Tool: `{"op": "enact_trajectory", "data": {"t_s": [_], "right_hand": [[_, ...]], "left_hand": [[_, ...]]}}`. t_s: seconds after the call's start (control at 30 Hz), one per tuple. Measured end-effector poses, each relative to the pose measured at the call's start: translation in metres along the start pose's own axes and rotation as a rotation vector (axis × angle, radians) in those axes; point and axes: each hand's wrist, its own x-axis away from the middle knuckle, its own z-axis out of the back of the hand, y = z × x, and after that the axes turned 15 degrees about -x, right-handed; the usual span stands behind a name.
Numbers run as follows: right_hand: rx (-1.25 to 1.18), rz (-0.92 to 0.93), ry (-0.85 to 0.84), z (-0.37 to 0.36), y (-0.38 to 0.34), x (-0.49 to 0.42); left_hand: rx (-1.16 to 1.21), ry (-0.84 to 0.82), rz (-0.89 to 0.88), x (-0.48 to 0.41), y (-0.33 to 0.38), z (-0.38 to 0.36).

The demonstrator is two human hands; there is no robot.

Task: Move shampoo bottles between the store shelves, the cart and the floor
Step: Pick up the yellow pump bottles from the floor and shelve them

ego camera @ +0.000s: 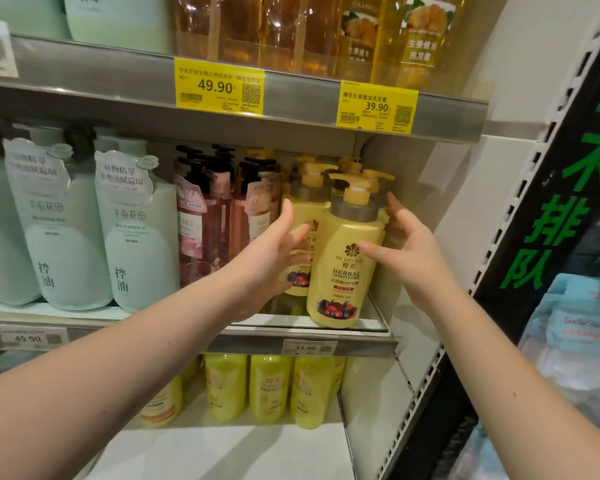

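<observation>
- A store shelving bay fills the view; both hands reach to the middle shelf (257, 338), under yellow price tags (219, 86).
- The front yellow bottle (340, 271), a pump bottle marked "Herbal Conditioner", stands upright at the shelf's front edge between the two hands.
- The right hand (413, 247) clasps it: thumb on the label, fingers stretched along its far side.
- The left hand (274, 251) wraps curled fingers round the rear yellow bottle (303, 199), just behind the front one.
- Pink bottles (201, 230) stand just left of the left hand, with pale green bottles (132, 237) further left.
- More yellow bottles (271, 389) stand on the shelf below the hands.
</observation>
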Motion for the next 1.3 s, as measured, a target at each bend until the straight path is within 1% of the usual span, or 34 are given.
{"op": "enact_trajectory", "data": {"t_s": [0.07,0.1,0.3,0.37,0.43,0.57,0.77,0.9,0.97,1.1,1.2,1.3], "right_hand": [[0.083,0.138,0.085,-0.004,-0.005,0.012],[0.103,0.203,0.096,-0.009,-0.008,0.018],[0.251,0.419,0.067,-0.052,-0.018,0.047],[0.226,0.442,0.020,-0.071,-0.019,0.055],[0.177,0.447,-0.065,-0.096,-0.016,0.062],[0.119,0.391,-0.261,-0.157,0.004,0.084],[0.098,0.254,-0.588,-0.265,0.051,0.137],[0.160,0.156,-0.783,-0.332,0.085,0.181],[0.184,0.106,-0.871,-0.362,0.101,0.202],[0.306,-0.007,-1.057,-0.419,0.137,0.248],[0.402,-0.064,-1.208,-0.453,0.169,0.284],[0.454,-0.202,-1.303,-0.485,0.204,0.318]], "left_hand": [[0.000,0.050,-0.012,0.011,-0.004,0.009],[-0.002,0.068,-0.019,0.017,-0.007,0.014],[-0.062,0.241,-0.036,0.062,-0.035,0.052],[-0.059,0.275,-0.022,0.081,-0.047,0.068],[-0.065,0.313,-0.010,0.102,-0.061,0.085],[-0.017,0.392,0.053,0.148,-0.094,0.116],[0.004,0.529,0.247,0.234,-0.179,0.158],[0.038,0.640,0.397,0.301,-0.235,0.184],[0.081,0.686,0.436,0.333,-0.262,0.192],[0.118,0.795,0.497,0.382,-0.321,0.197],[0.102,0.890,0.617,0.405,-0.372,0.190],[0.149,0.884,0.731,0.416,-0.421,0.179]]}}
